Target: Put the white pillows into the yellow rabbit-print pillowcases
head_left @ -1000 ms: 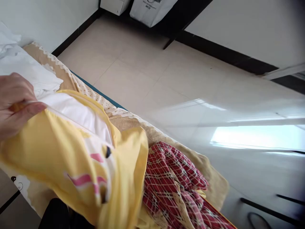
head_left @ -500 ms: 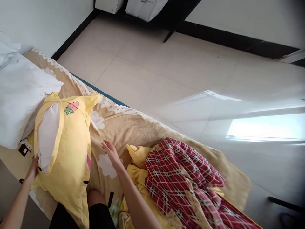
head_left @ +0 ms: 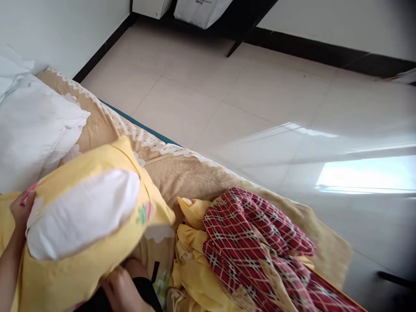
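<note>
A yellow pillowcase (head_left: 74, 279) with a pink-and-green print hangs tilted over my lap. Through its wide opening shows a white pillow (head_left: 84, 212), its lower part hidden inside the cloth. My left hand (head_left: 23, 211) is closed on the pillowcase at the left end of the opening, where a bit of pink shows. At the lower edge, my right hand (head_left: 121, 288) has its fingers curled on the yellow cloth; it is somewhat blurred.
Large white pillows (head_left: 39, 125) lie at the left on a tan blanket (head_left: 188, 173) covering the bed. A red plaid cloth (head_left: 256, 234) is heaped over crumpled yellow fabric (head_left: 198, 268) at the right. Beyond the bed's edge lies shiny tiled floor (head_left: 195, 91).
The pillowcase has turned and tilted, so its opening now faces me more broadly. My right hand has come from above the blanket down to the pillowcase's lower edge. My left hand has risen.
</note>
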Demonstrator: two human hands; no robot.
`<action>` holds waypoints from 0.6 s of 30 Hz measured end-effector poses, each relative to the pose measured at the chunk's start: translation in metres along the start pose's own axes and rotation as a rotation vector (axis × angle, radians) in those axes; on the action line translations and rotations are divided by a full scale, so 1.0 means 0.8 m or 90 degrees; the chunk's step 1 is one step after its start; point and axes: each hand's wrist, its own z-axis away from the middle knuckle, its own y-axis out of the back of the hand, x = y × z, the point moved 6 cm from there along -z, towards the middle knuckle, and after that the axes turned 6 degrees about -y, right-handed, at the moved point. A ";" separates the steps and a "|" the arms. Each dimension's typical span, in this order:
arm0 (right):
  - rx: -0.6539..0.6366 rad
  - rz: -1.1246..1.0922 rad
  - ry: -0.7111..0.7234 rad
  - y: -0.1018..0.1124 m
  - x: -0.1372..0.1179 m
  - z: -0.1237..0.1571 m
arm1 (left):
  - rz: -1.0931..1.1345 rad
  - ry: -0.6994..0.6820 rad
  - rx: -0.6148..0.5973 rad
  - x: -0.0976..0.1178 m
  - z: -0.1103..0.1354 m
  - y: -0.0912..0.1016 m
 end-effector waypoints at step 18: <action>0.420 0.483 -0.090 0.163 0.037 -0.073 | 0.067 -0.672 -0.516 0.184 0.250 -0.165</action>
